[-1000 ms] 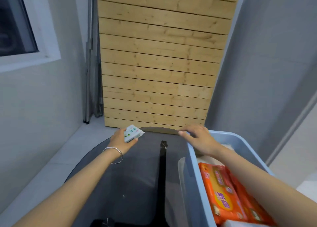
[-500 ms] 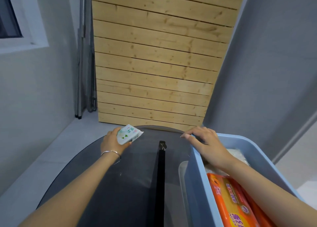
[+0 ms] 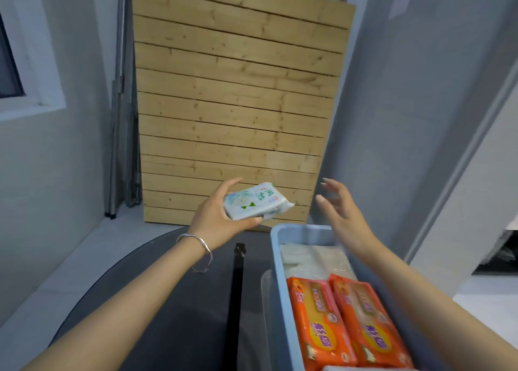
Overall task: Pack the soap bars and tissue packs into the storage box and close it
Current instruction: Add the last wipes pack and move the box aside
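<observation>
Grey walls [image 3: 56,160], slatted wooden panel [image 3: 232,104], window [image 3: 11,70] at left.

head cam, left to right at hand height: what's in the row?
window frame → folded metal stand → left hand → white tissue pack → right hand → grey wall

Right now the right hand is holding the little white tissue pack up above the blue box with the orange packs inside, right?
Not quite: the left hand holds the white tissue pack, not the right hand, which is open and empty. The head view shows it. The rest stands: the pack is up by the far end of the blue box, which has orange packs inside.
</observation>
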The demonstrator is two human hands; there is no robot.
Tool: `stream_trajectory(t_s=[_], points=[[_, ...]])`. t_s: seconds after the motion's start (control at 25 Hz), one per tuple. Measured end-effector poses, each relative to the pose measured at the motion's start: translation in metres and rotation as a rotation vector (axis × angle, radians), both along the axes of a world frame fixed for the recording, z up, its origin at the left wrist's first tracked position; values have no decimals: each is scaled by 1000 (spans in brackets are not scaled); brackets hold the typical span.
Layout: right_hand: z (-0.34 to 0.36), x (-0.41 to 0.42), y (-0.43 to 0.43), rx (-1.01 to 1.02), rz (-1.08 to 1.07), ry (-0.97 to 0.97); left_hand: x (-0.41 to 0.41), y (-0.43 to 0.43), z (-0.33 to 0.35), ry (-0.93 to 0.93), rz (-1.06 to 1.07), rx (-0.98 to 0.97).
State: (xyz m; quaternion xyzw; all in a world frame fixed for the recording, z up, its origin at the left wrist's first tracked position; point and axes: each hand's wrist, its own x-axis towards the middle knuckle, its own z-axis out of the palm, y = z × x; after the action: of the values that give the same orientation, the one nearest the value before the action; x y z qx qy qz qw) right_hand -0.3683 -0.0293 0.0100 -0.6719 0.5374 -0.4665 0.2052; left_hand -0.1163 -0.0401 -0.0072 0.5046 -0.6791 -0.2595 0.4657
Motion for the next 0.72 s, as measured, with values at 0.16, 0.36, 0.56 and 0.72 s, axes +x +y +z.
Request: stream_trajectory(t_s=[0.16, 0.36, 0.56, 0.72], points=[[0, -53, 32, -3, -172, -59, -65, 11, 6, 31, -248, 33], [-32, -72, 56, 195, -189, -21, -108, 10, -16, -291, -381, 44], [-44, -69, 64, 366, -101, 9, -111, 7, -20, -705, -284, 53], [-45, -75, 77, 473, -36, -249, -111, 13, -15, -731, -265, 65]])
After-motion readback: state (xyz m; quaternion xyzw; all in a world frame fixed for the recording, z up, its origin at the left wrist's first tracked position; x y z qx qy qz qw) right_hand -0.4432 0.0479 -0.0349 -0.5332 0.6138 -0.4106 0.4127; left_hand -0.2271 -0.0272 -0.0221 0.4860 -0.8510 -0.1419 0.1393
